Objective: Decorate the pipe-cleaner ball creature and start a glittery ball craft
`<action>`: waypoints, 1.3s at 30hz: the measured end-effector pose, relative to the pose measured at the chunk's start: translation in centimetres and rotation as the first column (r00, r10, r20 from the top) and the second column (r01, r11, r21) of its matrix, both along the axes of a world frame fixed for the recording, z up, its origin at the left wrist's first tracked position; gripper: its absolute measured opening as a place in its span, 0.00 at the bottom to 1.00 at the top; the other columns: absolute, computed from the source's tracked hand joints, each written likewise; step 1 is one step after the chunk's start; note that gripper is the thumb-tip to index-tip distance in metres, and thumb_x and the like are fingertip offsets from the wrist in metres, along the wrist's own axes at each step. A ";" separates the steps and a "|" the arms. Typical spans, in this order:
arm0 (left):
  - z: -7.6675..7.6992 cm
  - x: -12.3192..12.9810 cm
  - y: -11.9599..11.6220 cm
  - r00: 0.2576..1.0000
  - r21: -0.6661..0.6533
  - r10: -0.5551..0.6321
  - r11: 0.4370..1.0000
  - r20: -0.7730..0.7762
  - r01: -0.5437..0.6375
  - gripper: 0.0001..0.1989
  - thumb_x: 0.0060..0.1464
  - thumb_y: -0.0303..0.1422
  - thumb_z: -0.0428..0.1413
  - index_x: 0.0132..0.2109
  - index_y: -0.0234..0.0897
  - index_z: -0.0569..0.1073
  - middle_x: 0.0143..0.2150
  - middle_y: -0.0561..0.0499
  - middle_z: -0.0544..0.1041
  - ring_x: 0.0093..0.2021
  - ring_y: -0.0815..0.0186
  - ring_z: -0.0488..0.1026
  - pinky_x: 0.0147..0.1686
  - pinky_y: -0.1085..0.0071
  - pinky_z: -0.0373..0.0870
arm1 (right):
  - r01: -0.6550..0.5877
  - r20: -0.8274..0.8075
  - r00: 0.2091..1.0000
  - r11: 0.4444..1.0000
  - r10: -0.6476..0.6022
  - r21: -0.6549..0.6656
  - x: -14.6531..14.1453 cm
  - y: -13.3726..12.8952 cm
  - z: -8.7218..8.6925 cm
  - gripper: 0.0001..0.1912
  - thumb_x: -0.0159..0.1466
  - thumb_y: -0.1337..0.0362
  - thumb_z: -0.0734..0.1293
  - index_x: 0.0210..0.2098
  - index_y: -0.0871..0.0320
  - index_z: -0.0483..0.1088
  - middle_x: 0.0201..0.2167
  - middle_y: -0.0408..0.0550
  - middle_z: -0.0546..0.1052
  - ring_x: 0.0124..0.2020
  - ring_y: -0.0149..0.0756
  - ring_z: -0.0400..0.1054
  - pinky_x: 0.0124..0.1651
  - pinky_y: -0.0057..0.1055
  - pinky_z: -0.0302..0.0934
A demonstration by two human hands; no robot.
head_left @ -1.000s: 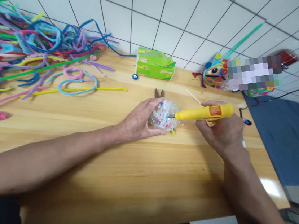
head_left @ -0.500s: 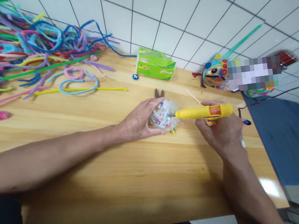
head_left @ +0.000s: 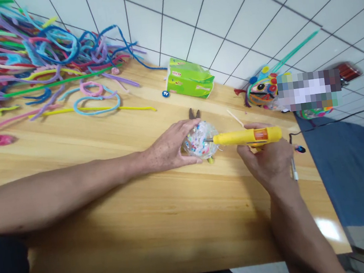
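A clear, rounded plastic piece (head_left: 202, 140) with colourful bits in it is near the middle of the wooden table (head_left: 140, 230). My left hand (head_left: 170, 149) grips it from the left, thumb on the near side and fingers on the far side. In my right hand (head_left: 271, 161) is a yellow glue gun (head_left: 242, 137), its metal nozzle pointing left at the top of the plastic piece. Whether the tip touches it I cannot tell. Dark plier-like tips (head_left: 194, 113) show just behind the piece.
Tangled pipe cleaners (head_left: 58, 45) cover the back left. By the tiled wall lies a green packet (head_left: 190, 79), with a blue button (head_left: 165, 94) beside it. Decorated objects (head_left: 260, 89) stand at the back right. A black cord (head_left: 342, 117) runs off right.
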State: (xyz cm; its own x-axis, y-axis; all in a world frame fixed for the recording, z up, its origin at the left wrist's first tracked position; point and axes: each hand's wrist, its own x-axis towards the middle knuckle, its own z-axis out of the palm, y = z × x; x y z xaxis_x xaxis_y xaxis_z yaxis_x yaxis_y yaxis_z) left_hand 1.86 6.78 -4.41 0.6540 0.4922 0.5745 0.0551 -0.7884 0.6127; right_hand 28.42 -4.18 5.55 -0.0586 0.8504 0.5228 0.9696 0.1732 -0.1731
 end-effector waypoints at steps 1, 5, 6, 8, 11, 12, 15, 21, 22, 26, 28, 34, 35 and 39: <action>0.0 0.0 0.0 1.000 0.002 -0.001 1.000 0.006 0.001 0.55 0.56 0.48 0.73 0.79 0.45 0.52 0.75 0.32 0.68 0.73 0.41 0.69 0.71 0.37 0.69 | -0.005 0.001 1.000 1.000 0.005 -0.001 0.0 -0.1 0.1 0.16 0.61 0.63 0.69 0.49 0.50 0.74 0.47 0.52 0.86 0.44 0.51 0.83 0.46 0.46 0.79; -0.1 0.0 0.0 0.999 0.008 -0.007 1.000 0.035 0.007 0.54 0.56 0.47 0.73 0.79 0.44 0.53 0.74 0.31 0.69 0.73 0.41 0.70 0.70 0.38 0.70 | -0.010 0.003 1.000 1.000 0.010 -0.019 0.0 -0.2 0.1 0.17 0.60 0.63 0.70 0.50 0.50 0.74 0.47 0.51 0.86 0.43 0.50 0.83 0.44 0.44 0.79; -0.1 0.0 0.0 0.999 0.011 -0.008 1.000 0.034 0.008 0.54 0.56 0.47 0.73 0.79 0.43 0.53 0.74 0.30 0.69 0.73 0.41 0.70 0.70 0.38 0.70 | -0.004 0.001 1.000 1.000 0.004 -0.023 0.0 -0.1 0.0 0.17 0.60 0.63 0.70 0.49 0.50 0.74 0.47 0.51 0.86 0.43 0.50 0.83 0.45 0.45 0.79; -0.1 0.0 0.0 1.000 0.019 -0.007 1.000 0.023 0.007 0.54 0.57 0.48 0.73 0.79 0.43 0.53 0.74 0.30 0.69 0.73 0.41 0.70 0.71 0.39 0.70 | 0.012 -0.003 1.000 1.000 -0.012 -0.019 0.1 0.0 -0.2 0.16 0.61 0.63 0.70 0.49 0.50 0.74 0.47 0.52 0.86 0.44 0.51 0.83 0.46 0.46 0.79; 0.1 -0.1 0.0 1.000 0.004 0.004 1.000 -0.007 -0.004 0.53 0.57 0.49 0.72 0.79 0.43 0.54 0.75 0.31 0.68 0.74 0.41 0.69 0.71 0.39 0.69 | 0.043 0.000 0.999 0.999 -0.043 0.001 0.2 0.1 -0.3 0.16 0.61 0.62 0.69 0.49 0.51 0.75 0.46 0.52 0.86 0.40 0.49 0.82 0.44 0.45 0.79; 0.1 -0.1 0.0 1.000 -0.004 0.007 1.000 -0.012 -0.007 0.53 0.57 0.49 0.72 0.79 0.44 0.54 0.75 0.32 0.68 0.74 0.41 0.69 0.72 0.38 0.69 | 0.053 0.002 0.999 0.999 -0.053 0.005 0.2 0.1 -0.3 0.16 0.61 0.61 0.69 0.49 0.51 0.75 0.45 0.51 0.86 0.38 0.48 0.82 0.42 0.44 0.79; 0.2 -0.1 0.0 1.000 -0.013 0.005 1.000 -0.012 -0.005 0.53 0.57 0.48 0.72 0.79 0.44 0.54 0.75 0.32 0.68 0.74 0.41 0.69 0.72 0.38 0.69 | 0.067 0.000 0.998 0.998 -0.067 0.008 0.2 0.1 -0.2 0.16 0.61 0.61 0.70 0.50 0.51 0.76 0.44 0.50 0.86 0.32 0.45 0.80 0.39 0.42 0.78; 0.0 0.0 0.0 1.000 -0.011 -0.004 1.000 0.016 0.004 0.54 0.56 0.48 0.73 0.79 0.44 0.54 0.75 0.31 0.68 0.74 0.40 0.69 0.71 0.37 0.69 | 0.010 -0.022 1.000 1.000 -0.010 -0.001 0.0 0.0 -0.2 0.16 0.60 0.62 0.69 0.49 0.51 0.76 0.45 0.51 0.86 0.36 0.47 0.82 0.37 0.41 0.78; 0.0 0.0 0.0 1.000 -0.016 -0.003 1.000 0.011 0.003 0.54 0.55 0.48 0.74 0.79 0.44 0.54 0.75 0.31 0.68 0.74 0.40 0.69 0.71 0.37 0.69 | 0.020 -0.025 0.999 1.000 -0.020 -0.009 0.0 0.1 -0.2 0.16 0.60 0.62 0.69 0.49 0.51 0.76 0.46 0.51 0.86 0.36 0.47 0.82 0.38 0.41 0.78; 0.0 0.0 0.0 1.000 -0.029 0.003 1.000 -0.015 -0.004 0.54 0.56 0.49 0.73 0.79 0.44 0.54 0.75 0.31 0.68 0.74 0.40 0.69 0.71 0.36 0.68 | 0.061 -0.032 0.998 0.998 -0.062 -0.031 0.1 0.2 -0.4 0.17 0.61 0.61 0.69 0.50 0.51 0.75 0.46 0.52 0.86 0.38 0.50 0.82 0.42 0.46 0.78; 0.0 0.0 0.0 1.000 -0.020 0.007 1.000 -0.018 -0.007 0.53 0.56 0.49 0.72 0.79 0.44 0.54 0.75 0.31 0.69 0.74 0.40 0.69 0.71 0.37 0.68 | 0.067 -0.036 0.997 0.998 -0.068 -0.016 0.1 0.2 -0.4 0.17 0.61 0.61 0.69 0.50 0.51 0.76 0.45 0.52 0.85 0.39 0.51 0.82 0.43 0.47 0.78; 0.0 0.0 0.1 1.000 0.021 0.005 1.000 -0.004 -0.005 0.54 0.58 0.49 0.72 0.79 0.43 0.52 0.75 0.31 0.68 0.74 0.41 0.69 0.71 0.39 0.70 | 0.097 -0.030 0.995 0.995 -0.096 0.034 0.0 0.4 -0.6 0.16 0.61 0.61 0.69 0.48 0.53 0.77 0.44 0.53 0.86 0.34 0.47 0.82 0.39 0.43 0.77; 0.0 0.0 0.1 1.000 0.018 0.006 1.000 -0.007 -0.006 0.54 0.58 0.48 0.72 0.79 0.44 0.52 0.75 0.31 0.68 0.74 0.41 0.69 0.71 0.39 0.69 | 0.100 -0.029 0.995 0.994 -0.099 0.035 0.0 0.4 -0.6 0.16 0.61 0.60 0.68 0.48 0.53 0.77 0.44 0.53 0.86 0.35 0.48 0.82 0.40 0.43 0.78; -0.1 0.0 0.0 1.000 -0.003 0.001 1.000 0.000 -0.001 0.54 0.56 0.47 0.73 0.79 0.44 0.53 0.75 0.31 0.68 0.74 0.40 0.69 0.71 0.38 0.69 | 0.074 -0.017 0.997 0.997 -0.073 0.022 0.1 0.3 -0.6 0.16 0.60 0.60 0.68 0.47 0.53 0.77 0.44 0.52 0.87 0.37 0.48 0.82 0.42 0.44 0.78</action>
State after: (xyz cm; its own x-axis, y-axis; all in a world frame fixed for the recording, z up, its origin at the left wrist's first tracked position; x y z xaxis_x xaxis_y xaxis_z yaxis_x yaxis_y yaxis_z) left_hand 1.86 6.82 -4.46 0.6537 0.4942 0.5731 0.0556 -0.7866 0.6149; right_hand 28.52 -3.83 4.91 0.0123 0.8399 0.5425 0.9769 0.1056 -0.1856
